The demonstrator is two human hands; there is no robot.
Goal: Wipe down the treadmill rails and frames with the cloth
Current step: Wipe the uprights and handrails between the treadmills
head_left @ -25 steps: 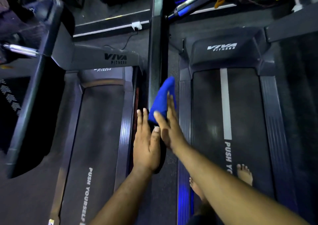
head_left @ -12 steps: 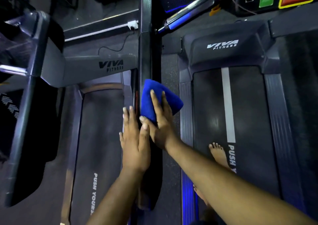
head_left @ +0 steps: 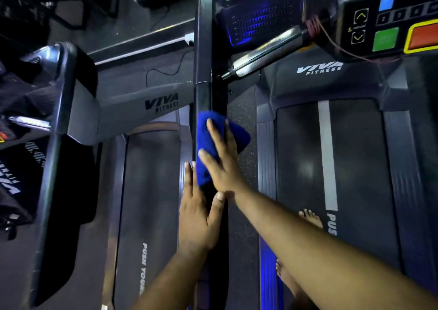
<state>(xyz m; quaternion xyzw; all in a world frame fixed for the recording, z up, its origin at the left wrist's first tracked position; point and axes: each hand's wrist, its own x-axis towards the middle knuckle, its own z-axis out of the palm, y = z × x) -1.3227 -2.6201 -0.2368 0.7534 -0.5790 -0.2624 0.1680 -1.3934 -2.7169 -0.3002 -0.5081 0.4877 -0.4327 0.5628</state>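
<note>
Far over on the left, a dark treadmill arm (head_left: pixel 51 167) running down, with a gray cover (head_left: pixel 132 106) marked VIVA FITNESS beside it. Below that, a dark belt (head_left: pixel 149 203) with white words, PUSH YOURSELF only partly seen. Next, near the middle, a left hand (head_left: pixel 196 217) lying flat on the side of the black rail (head_left: pixel 205 49), fingers straight and close together, thumb out to the right, gripping nothing. Just above and a bit to the right, a right hand (head_left: pixel 221 160) pressed flat on a blue cloth (head_left: pixel 206 132), fingers straight and spread, not curled round it. Blue cloth squashed against the black rail, about halfway up, with a corner poking out to the right. Thumb of the left hand touching the right wrist. Further right, a shiny silver handle (head_left: pixel 265 51) slanting up toward a dark panel (head_left: pixel 391 25) with a green button (head_left: pixel 385 39), a red button (head_left: pixel 424 36) and a small blue square. Lower down, a second belt (head_left: pixel 355 167) with a white stripe and two bare feet (head_left: pixel 311 218) on it, one mostly hidden behind the right arm.
</note>
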